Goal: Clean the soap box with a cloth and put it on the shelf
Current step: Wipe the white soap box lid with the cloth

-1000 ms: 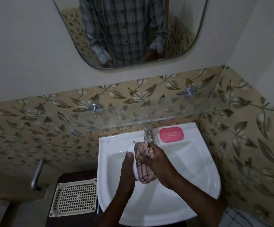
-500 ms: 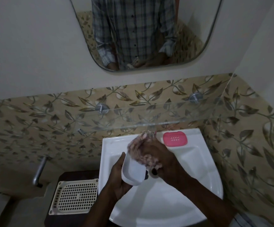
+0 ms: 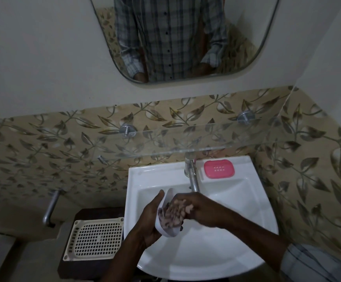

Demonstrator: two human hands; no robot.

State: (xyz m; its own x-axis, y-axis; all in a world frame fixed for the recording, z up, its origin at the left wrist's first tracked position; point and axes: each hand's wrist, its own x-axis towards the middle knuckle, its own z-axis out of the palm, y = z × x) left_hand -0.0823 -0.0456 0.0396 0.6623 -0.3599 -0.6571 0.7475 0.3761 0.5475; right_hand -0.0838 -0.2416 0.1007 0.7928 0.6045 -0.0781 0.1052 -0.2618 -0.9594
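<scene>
Left hand: closed around white soap box, tilting it over sink, lower centre, so drips fall in.
Right hand: bunched on cloth, pressing inside.
Shelf: glass, above, bare.

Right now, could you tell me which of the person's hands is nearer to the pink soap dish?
The right hand. It is below and slightly left of the pink soap dish, pressing the cloth; the left hand is farther left.

Counts, head view:
- one white plastic soap box
- one pink-and-brown patterned cloth
- one pink slotted soap tray
- one white ceramic basin
- one chrome tap
- one clear glass shelf
- two round chrome shelf brackets
- one cream plastic mesh basket
- one rounded wall mirror
</scene>
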